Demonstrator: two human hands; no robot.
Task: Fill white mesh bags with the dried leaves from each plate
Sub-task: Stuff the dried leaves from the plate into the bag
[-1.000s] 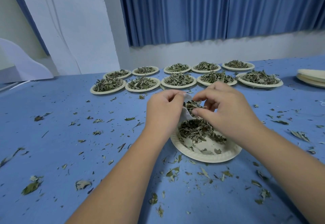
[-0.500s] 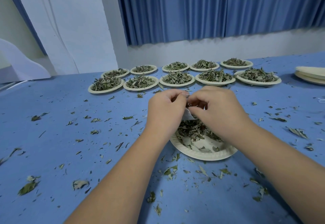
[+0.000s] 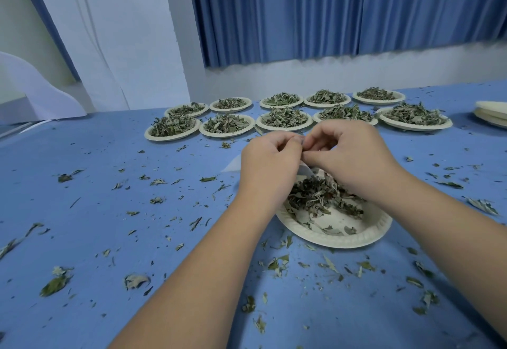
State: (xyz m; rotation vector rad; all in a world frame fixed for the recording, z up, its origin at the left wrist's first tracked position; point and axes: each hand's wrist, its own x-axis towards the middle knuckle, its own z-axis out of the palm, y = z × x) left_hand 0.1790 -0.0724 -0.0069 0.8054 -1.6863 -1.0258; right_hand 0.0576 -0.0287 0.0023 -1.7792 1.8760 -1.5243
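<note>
A cream paper plate (image 3: pixel 356 239) lies in front of me with a heap of dried leaves (image 3: pixel 321 197) on its far side. Above it my left hand (image 3: pixel 270 167) and my right hand (image 3: pixel 354 156) meet fingertip to fingertip, both pinching the top of a white mesh bag (image 3: pixel 306 171). Only a small white fold of the bag shows below the fingers; the rest is hidden behind the hands. Whether leaves are in the bag cannot be seen.
Two rows of paper plates heaped with dried leaves (image 3: pixel 284 118) stand at the back of the blue table (image 3: pixel 109 184). A stack of bare plates (image 3: pixel 493 114) sits at the far right. Leaf scraps litter the cloth all around.
My right hand, which was pushing leaves at the bag's mouth, has drawn up against my left hand. Both now pinch the bag's top, and the leaves seen between them earlier are hidden.
</note>
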